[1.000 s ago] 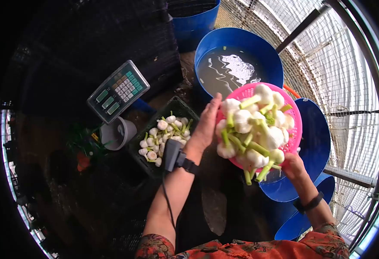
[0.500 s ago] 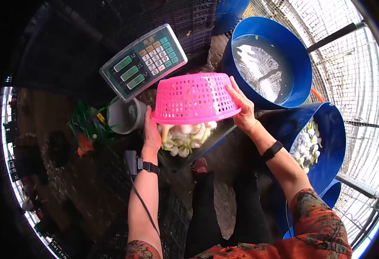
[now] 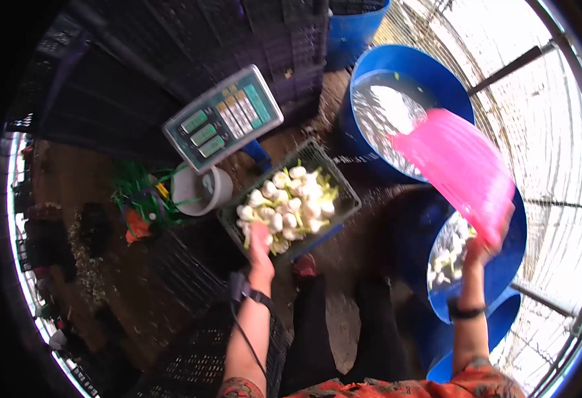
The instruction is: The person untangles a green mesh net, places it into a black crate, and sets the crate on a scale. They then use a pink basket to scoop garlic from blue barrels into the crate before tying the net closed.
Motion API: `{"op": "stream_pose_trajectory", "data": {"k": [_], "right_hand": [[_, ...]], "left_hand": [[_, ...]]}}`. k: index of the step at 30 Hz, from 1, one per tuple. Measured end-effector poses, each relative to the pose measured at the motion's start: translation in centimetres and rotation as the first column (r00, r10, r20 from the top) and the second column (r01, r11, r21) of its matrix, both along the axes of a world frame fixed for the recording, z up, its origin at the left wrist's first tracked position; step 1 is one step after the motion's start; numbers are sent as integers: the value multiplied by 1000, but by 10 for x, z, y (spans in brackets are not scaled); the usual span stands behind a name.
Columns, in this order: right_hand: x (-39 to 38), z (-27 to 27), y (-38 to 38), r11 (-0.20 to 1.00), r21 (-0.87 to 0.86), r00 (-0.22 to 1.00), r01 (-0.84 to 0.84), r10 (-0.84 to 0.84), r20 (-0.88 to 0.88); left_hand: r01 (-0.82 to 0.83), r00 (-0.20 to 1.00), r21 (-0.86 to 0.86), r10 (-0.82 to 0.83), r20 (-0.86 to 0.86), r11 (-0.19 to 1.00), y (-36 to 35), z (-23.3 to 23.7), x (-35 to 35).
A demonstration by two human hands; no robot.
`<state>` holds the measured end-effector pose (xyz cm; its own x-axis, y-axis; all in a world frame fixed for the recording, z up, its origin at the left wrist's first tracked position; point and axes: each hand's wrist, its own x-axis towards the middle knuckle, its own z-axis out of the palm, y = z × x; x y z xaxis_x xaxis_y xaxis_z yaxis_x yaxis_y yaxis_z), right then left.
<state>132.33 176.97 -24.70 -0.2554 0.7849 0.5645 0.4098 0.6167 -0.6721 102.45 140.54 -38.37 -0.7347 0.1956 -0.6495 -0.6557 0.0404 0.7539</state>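
Note:
A heap of garlic bulbs with pale green stems lies in a dark green plastic crate. My left hand reaches to the near left of this heap, fingers stretched out against the bulbs and holding nothing. Off to the right, my right hand grips the rim of a pink plastic basket. The basket is tilted and smeared by motion, over the edges of two blue tubs. Its inside cannot be made out.
A scale display stands behind the crate. Left of the crate are a white bucket and green straps. At right stand a blue tub of water and a tilted blue tub with garlic inside. Dark stacked crates rise behind.
The garlic has dropped from the upturned pink basket into the crate. My left hand has let go of the basket and moved to the garlic; my right hand has swung the basket right.

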Motion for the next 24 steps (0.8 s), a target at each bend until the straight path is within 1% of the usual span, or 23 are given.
{"op": "stream_pose_trajectory", "data": {"k": [1, 2, 3, 4, 5, 6, 7, 8, 9, 10, 12, 13, 14, 15, 16, 17, 18, 19, 20, 21, 22, 23, 24], "right_hand": [[42, 7, 11, 993, -57, 993, 102, -105, -53], [74, 15, 12, 980, -64, 982, 189, -189, -5], [132, -3, 28, 958, -43, 958, 282, -279, 63], [227, -52, 51, 932, -222, 941, 286, -317, -121], [302, -78, 61, 848, -207, 869, 487, -448, 211], [328, -85, 61, 841, -14, 796, 541, -507, 331], [326, -82, 55, 682, -174, 690, 710, -625, 366], [340, -92, 53, 645, -132, 619, 753, -627, 473], [324, -84, 44, 505, -176, 485, 845, -587, 649], [305, -76, 33, 351, -178, 344, 919, -493, 799], [330, -142, 27, 353, -177, 324, 919, -418, 849], [334, -178, 27, 376, -200, 339, 905, -350, 873], [328, -225, 28, 403, -284, 399, 870, -235, 886], [322, -259, 26, 439, -359, 447, 824, -115, 887], [312, -290, 21, 450, -437, 494, 779, -11, 869], [303, -318, 19, 395, -554, 601, 733, 4, 799], [304, -342, 14, 287, -682, 730, 673, -109, 674], [301, -364, 12, 149, -850, 828, 505, -363, 427], [295, -386, 10, 100, -967, 793, 234, -594, 130], [264, -368, 28, -175, -917, 720, 358, -574, 390], [239, -354, 25, -90, -991, 592, 99, -795, 131], [221, -332, 28, -71, -997, 577, -16, -815, 49], [216, -328, 28, -50, -990, 557, -133, -830, -33]], "left_hand": [[-21, 994, -55, 27, 108, 998, -4, 5, 19], [-38, 975, -109, 61, 215, 993, -5, 8, 39], [-88, 969, -117, 112, 220, 989, -7, 1, 62], [-134, 959, -129, 161, 231, 983, -8, -6, 86], [-150, 948, -123, 178, 265, 981, -7, -6, 106], [-169, 934, -119, 197, 299, 978, -3, -7, 123], [-160, 933, -109, 187, 308, 981, 4, -4, 139], [-147, 932, -102, 173, 318, 984, 10, 1, 155], [-111, 934, -92, 136, 332, 990, 17, 5, 166], [-67, 944, -97, 94, 316, 993, 23, 9, 177], [8, 960, -110, 23, 278, 994, 34, 16, 195], [49, 965, -134, -12, 262, 990, 38, 20, 203], [62, 965, -157, -19, 263, 986, 43, 27, 215], [78, 966, -166, -33, 256, 983, 43, 35, 220], [133, 957, -156, -86, 277, 979, 47, 38, 226], [120, 957, -157, -72, 282, 980, 46, 38, 233], [115, 952, -156, -64, 299, 981, 45, 35, 240], [158, 951, -166, -105, 290, 973, 43, 31, 250], [174, 961, -184, -126, 248, 967, 35, 30, 259], [213, 950, -201, -154, 273, 956, 33, 29, 268], [234, 946, -230, -166, 279, 945, 32, 31, 272], [249, 942, -240, -176, 287, 938, 35, 35, 278], [262, 940, -249, -189, 284, 932, 37, 35, 282]]}}
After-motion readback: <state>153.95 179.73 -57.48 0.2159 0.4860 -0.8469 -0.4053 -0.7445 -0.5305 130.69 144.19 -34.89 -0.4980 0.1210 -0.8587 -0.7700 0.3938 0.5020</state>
